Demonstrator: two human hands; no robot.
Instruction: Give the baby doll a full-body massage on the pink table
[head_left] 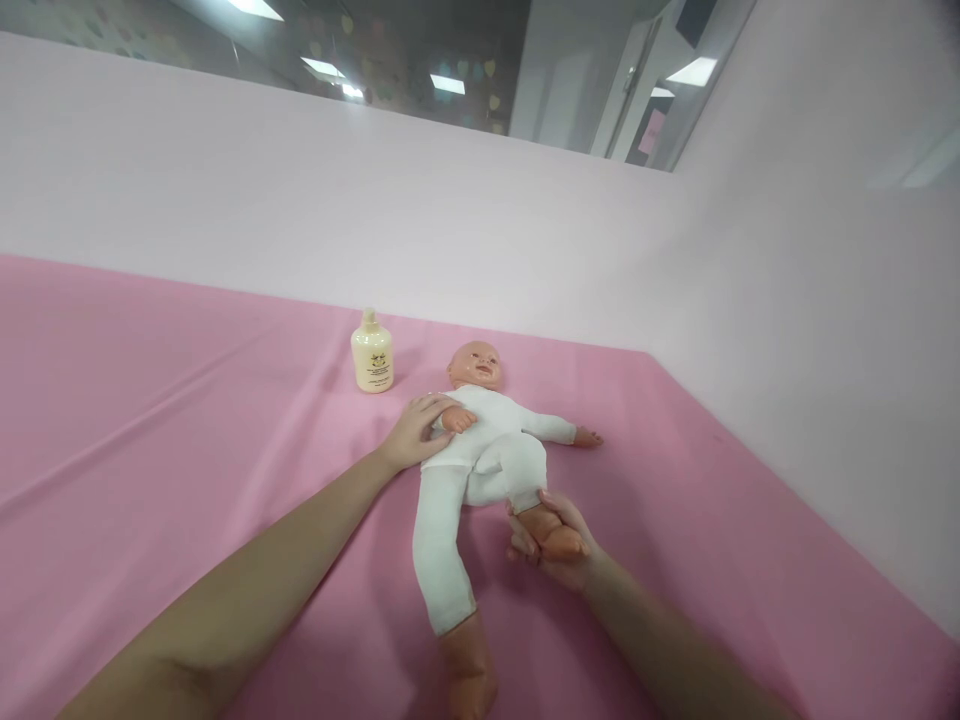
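A baby doll (487, 430) in a white cloth suit lies on its back, head away from me. My left hand (416, 430) is closed around the doll's arm on the left side, and the doll's small hand (458, 419) shows past my fingers. With its fingers wrapped round the lower leg near the ankle, my right hand (562, 545) holds the doll's bent, raised right-side leg. The doll's foot (564, 543) rests over my palm. Its other leg (442, 545) stretches towards me, and the other arm lies out to the right.
A cream bottle (373, 355) with dark print stands upright left of the doll's head. Pink cloth (187, 420) with creases covers the table. White walls (337, 210) rise behind and at the right. A window (420, 60) with reflected lights is above.
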